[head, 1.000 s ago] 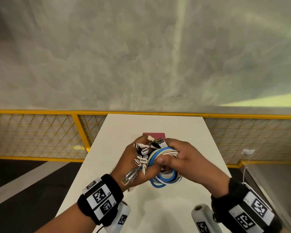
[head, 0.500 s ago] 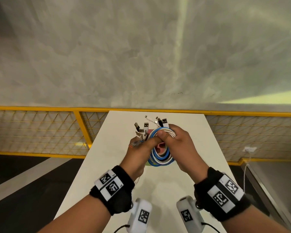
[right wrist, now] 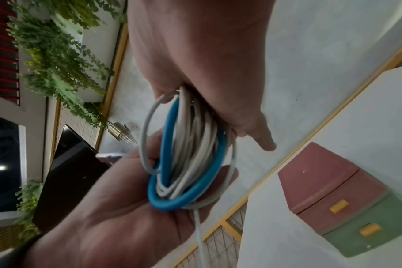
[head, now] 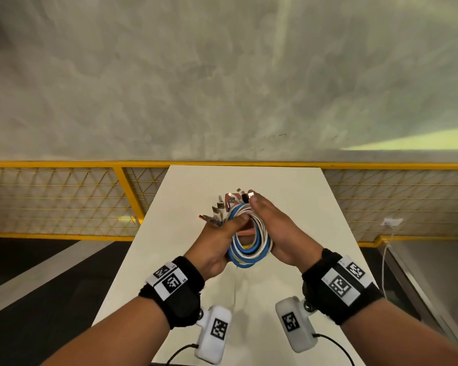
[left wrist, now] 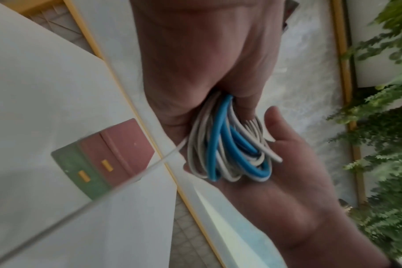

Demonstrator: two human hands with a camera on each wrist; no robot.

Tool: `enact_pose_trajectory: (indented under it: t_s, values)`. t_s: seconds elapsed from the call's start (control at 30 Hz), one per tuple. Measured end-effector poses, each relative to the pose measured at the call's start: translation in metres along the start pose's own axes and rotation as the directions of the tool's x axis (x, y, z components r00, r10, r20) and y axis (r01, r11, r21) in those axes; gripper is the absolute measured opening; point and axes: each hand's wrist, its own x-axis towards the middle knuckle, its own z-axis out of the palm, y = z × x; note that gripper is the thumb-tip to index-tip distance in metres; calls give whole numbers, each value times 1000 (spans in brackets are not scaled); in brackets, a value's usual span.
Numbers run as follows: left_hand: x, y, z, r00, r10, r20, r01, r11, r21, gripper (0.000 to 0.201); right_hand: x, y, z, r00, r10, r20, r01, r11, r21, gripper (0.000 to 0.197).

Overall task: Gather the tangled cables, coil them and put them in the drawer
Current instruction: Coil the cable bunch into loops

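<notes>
A coil of white and blue cables (head: pixel 251 243) hangs above the white table (head: pixel 288 186), held between both hands. My left hand (head: pixel 220 239) grips its left side, thumb pressed over the loops. My right hand (head: pixel 278 228) clasps the right side, its fingers stretched up to the plug ends (head: pixel 222 207), which fan out at the top. One loose white strand (right wrist: pixel 199 235) trails down from the coil (right wrist: pixel 186 154). The small drawer box (right wrist: pixel 337 195), pink above and green below, stands on the table beyond the coil (left wrist: pixel 227 145). Both of its drawers are closed.
A yellow railing with wire mesh (head: pixel 64 202) runs behind the table's far edge, with a concrete floor far below it. A wall socket with a white lead (head: pixel 393 221) sits at the right. Green plants (left wrist: pixel 383 127) hang off to the side.
Both hands carried the coil farther out over the table and turned it more upright. The right hand's fingers have stretched out along its side.
</notes>
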Motion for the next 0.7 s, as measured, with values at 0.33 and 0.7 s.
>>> enact_pose_trajectory:
  t_s: [0.33, 0.7]
  values:
    - [23, 5, -18, 988, 16, -152, -57, 961, -272, 27, -6, 4, -21, 921, -60, -386, 70, 997, 13, 34]
    - [33, 8, -11, 955, 95, -280, -187, 928, -324, 17, -21, 68, 6, 851, 516, 94, -516, 792, 326, 90]
